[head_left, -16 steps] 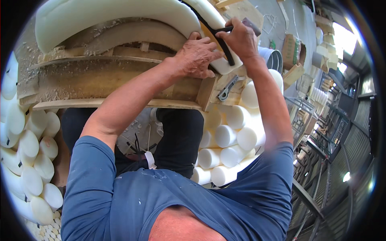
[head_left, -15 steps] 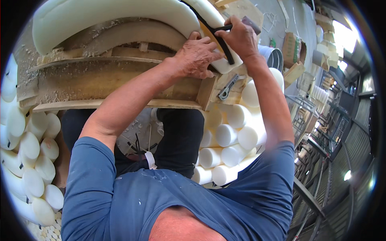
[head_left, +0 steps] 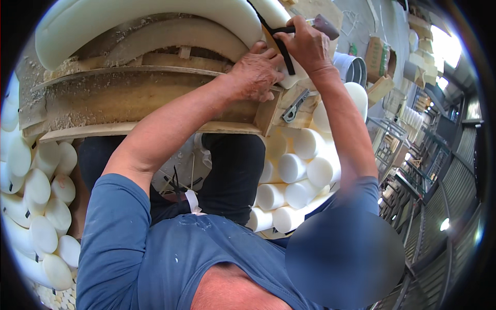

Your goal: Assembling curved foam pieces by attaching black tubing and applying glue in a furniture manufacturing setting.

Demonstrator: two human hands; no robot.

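Note:
A long, curved white foam piece [head_left: 139,26] lies along a curved wooden form [head_left: 139,101] in front of me. A second pale foam piece [head_left: 274,14] adjoins its right end, and a black strip [head_left: 263,23] runs along the seam between them. My left hand [head_left: 256,75] rests at the foam's right end, over the form's corner, with its fingers apart and bent. My right hand [head_left: 309,45] is closed on a black bar [head_left: 283,30] that meets the strip. A dark brown handle-like part [head_left: 325,27] sticks out past that hand; whether it joins the bar is hidden.
A grey utility knife [head_left: 295,107] lies on the wooden board right of the form. White foam cylinders [head_left: 292,168] are stacked below it, and more [head_left: 39,186] are piled at the left. A metal bucket [head_left: 350,70] and a cardboard box [head_left: 378,59] stand to the right.
The black strip's lower end has shifted slightly up and left, together with the bar in my right hand. My left hand stays at the foam's end. The whole view has shifted a little.

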